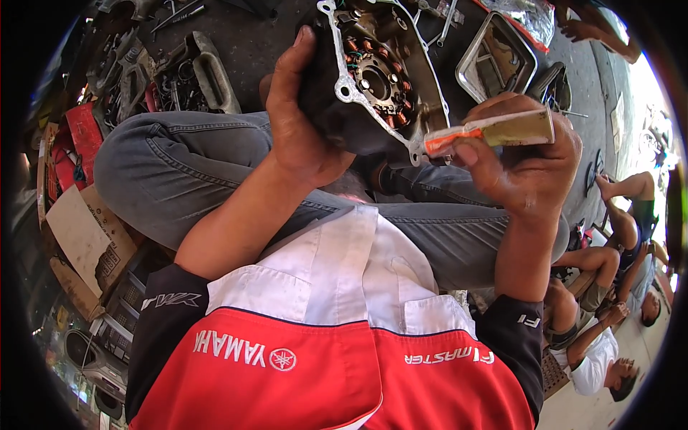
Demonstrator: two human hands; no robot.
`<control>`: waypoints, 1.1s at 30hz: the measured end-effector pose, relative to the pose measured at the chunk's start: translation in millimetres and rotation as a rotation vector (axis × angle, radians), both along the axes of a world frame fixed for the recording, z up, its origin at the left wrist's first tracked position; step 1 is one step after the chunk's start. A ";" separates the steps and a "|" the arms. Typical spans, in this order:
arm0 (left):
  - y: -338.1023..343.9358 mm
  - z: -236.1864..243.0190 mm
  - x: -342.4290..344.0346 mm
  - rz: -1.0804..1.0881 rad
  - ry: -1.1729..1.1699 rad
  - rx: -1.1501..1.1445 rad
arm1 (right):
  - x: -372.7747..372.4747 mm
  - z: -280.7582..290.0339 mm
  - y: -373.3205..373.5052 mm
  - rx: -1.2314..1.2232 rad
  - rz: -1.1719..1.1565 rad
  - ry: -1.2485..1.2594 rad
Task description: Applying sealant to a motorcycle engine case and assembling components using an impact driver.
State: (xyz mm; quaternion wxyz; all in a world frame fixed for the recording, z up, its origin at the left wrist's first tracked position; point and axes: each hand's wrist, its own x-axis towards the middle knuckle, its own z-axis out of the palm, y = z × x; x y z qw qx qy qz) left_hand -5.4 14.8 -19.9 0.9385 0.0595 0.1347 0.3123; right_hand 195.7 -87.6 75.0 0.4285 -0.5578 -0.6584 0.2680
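Observation:
My left hand (304, 136) is wrapped around the dark outer side of an engine side cover (333, 118), its thumb pointing up along the edge. The cover's open side is turned to view, showing a pale metal rim with bolt holes. Inside sits a ring-shaped stator (395, 113) with copper coils. In my right hand (534, 168), a flattened squeeze tube (519, 130), orange and dull gold, is pinched between thumb and fingers. Its orange end is at the cover's lower right rim; whether the tip touches the metal cannot be made out.
Beyond my crossed legs, a metal tray (469, 68) lies on the dark floor, with engine parts (211, 75) to the left. Cardboard (79, 240) is at far left. Several people sit at right, and another person's hand (577, 29) shows at the upper right.

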 end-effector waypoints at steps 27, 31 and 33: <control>0.7 8.3 -4.5 0.037 0.044 -0.074 | -3.6 4.6 -4.5 -0.258 -0.200 0.154; 0.3 5.0 -5.0 0.046 0.026 -0.058 | -0.3 2.5 -4.2 -0.229 -0.150 0.123; 1.0 6.7 -3.6 0.004 0.009 -0.039 | -0.7 4.1 -4.9 -0.273 -0.171 0.147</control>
